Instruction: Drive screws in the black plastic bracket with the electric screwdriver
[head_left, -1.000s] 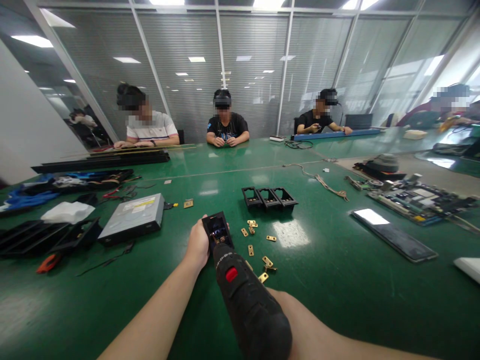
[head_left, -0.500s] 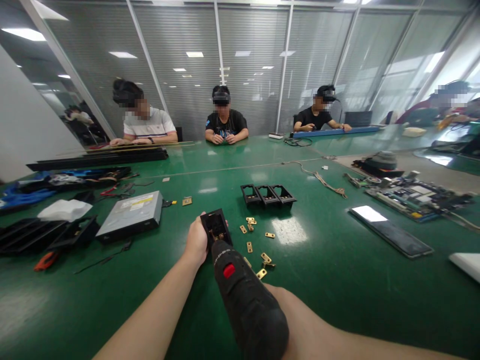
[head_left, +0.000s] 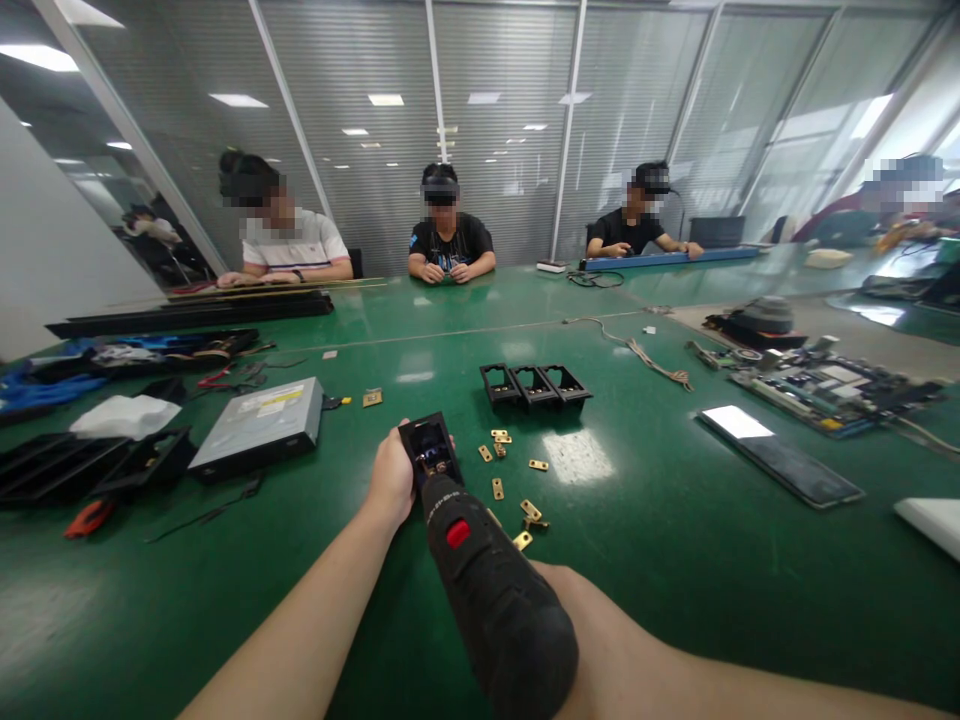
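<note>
My left hand [head_left: 393, 475] is closed around the left side of a black plastic housing [head_left: 429, 428], tilted so its hollow inside faces me. Small brass-coloured parts show inside it. In my right hand [head_left: 559, 585] is a black cordless drill [head_left: 491, 590] with a red switch; the drill's body hides most of those fingers. Its front end reaches into the housing's opening, and the tip is hard to make out. Several loose brass plates [head_left: 498, 489] with holes lie on the table right of the housing. Beyond them stand three similar black housings [head_left: 533, 387] in a row.
On the left are a silver disc drive [head_left: 259, 425], black trays [head_left: 67, 470] and an orange-handled tool [head_left: 90, 518]. To the right lie a phone [head_left: 795, 465] and a circuit board [head_left: 832, 385]. Several people sit across the green table [head_left: 675, 600], one by a blue bar [head_left: 667, 258].
The view has shifted very slightly. A bluish light now shows inside the housing. Both hands, the drill and the housing keep nearly the same positions.
</note>
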